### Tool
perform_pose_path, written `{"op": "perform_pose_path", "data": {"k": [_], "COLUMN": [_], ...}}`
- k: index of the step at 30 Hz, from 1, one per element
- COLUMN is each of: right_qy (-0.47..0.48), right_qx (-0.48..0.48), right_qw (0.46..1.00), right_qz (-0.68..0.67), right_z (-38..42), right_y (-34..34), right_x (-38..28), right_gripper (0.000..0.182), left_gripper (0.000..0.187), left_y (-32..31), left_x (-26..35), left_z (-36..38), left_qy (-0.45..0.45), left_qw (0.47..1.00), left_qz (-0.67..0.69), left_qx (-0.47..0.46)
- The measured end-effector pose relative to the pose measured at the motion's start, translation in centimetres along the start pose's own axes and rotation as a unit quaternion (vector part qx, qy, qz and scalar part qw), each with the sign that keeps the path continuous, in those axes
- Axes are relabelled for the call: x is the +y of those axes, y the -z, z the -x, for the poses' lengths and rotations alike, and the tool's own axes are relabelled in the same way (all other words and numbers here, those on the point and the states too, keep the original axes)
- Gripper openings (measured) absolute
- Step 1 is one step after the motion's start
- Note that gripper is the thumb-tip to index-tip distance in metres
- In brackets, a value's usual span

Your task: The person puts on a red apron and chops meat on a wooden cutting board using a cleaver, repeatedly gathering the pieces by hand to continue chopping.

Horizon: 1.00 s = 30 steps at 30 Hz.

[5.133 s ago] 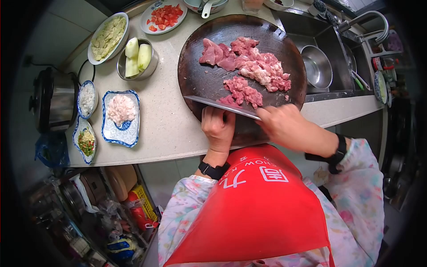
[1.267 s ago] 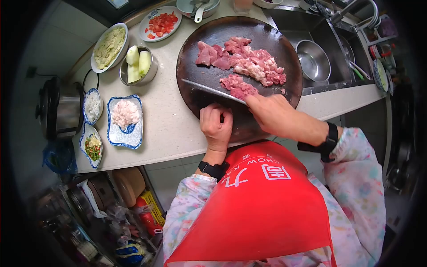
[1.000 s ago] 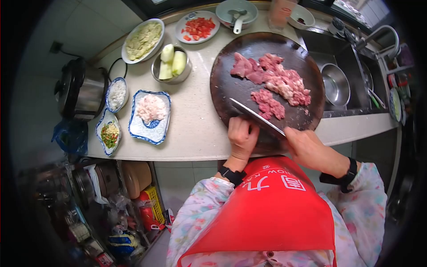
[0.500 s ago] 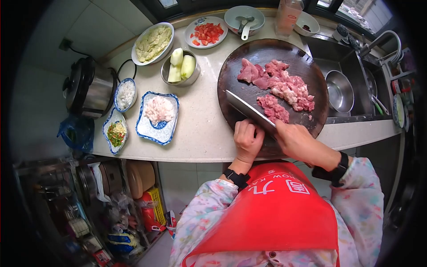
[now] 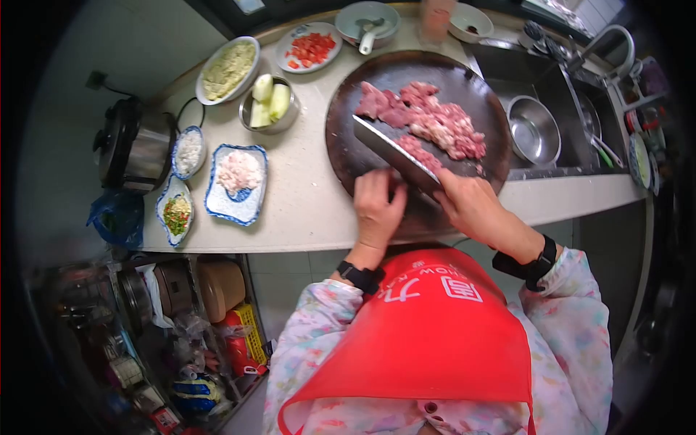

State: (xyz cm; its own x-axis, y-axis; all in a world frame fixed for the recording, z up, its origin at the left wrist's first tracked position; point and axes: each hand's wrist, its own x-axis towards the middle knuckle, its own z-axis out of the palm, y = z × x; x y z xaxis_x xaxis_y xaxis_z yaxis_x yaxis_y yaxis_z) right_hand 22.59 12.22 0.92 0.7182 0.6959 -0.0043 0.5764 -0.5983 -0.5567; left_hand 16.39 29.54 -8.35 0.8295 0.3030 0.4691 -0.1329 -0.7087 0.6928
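Note:
A round dark wooden chopping board (image 5: pixel 348 138) lies on the pale counter (image 5: pixel 301 185). Raw pink meat (image 5: pixel 428 119), partly cut into small pieces, is heaped on its far right half. My right hand (image 5: pixel 467 203) grips the handle of a cleaver (image 5: pixel 395 151), whose blade slants across the board with a small pile of cut meat against its far side. My left hand (image 5: pixel 377 206) rests on the board's near edge, just left of the blade, fingers curled and holding nothing.
Left of the board stand a blue-rimmed dish of pale chopped food (image 5: pixel 235 181), small dishes (image 5: pixel 176 214), a steel bowl of peeled vegetable (image 5: pixel 268 109), a plate of tomato (image 5: pixel 308 51) and a cooker (image 5: pixel 130 148). A sink with a steel bowl (image 5: pixel 533 130) lies to the right.
The cleaver has moved farther up the board, pushing the small pile of cut meat toward the main heap. My left hand stays on the board's near edge. The view shifted.

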Motion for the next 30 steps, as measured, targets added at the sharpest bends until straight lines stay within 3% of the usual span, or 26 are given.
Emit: {"op": "perform_pose_path", "data": {"k": [3, 7, 16, 22, 25, 27, 30], "right_qy": [-0.005, 0.041, 0.078, 0.040, 0.056, -0.001, -0.083], "right_qx": [0.000, -0.013, -0.076, -0.136, -0.102, -0.030, -0.026], "right_qw": [1.000, 0.999, 0.989, 0.988, 0.993, 0.999, 0.994], "right_qz": [-0.020, 0.021, 0.104, 0.066, 0.031, -0.024, -0.062], "right_z": [0.7, 1.1, 1.7, -3.6, -6.0, -5.4, -4.2], "right_y": [0.7, 0.5, 0.9, -0.6, -1.7, -1.7, -0.3], "right_x": [-0.5, -1.2, -0.6, -1.5, -1.4, 0.1, 1.0], "right_gripper": [0.013, 0.010, 0.014, 0.015, 0.016, 0.017, 0.023], "left_gripper": [0.037, 0.024, 0.020, 0.017, 0.016, 0.016, 0.014], "left_y": [1.0, 0.3, -0.7, -0.7, -0.2, 0.0, 0.5], "left_x": [0.2, -1.2, -1.4, -1.6, -1.6, -1.5, -1.4], "left_z": [1.4, 1.7, 0.5, 0.5, 0.1, 0.4, 0.1], "left_qy": [0.112, -0.033, -0.074, -0.066, -0.077, -0.084, -0.085], "left_qw": [0.986, 0.998, 0.995, 0.996, 0.996, 0.996, 0.996], "left_qz": [0.120, -0.019, -0.048, -0.043, -0.038, -0.021, -0.021], "left_qx": [0.018, 0.047, 0.055, 0.035, 0.021, 0.024, 0.024]}}
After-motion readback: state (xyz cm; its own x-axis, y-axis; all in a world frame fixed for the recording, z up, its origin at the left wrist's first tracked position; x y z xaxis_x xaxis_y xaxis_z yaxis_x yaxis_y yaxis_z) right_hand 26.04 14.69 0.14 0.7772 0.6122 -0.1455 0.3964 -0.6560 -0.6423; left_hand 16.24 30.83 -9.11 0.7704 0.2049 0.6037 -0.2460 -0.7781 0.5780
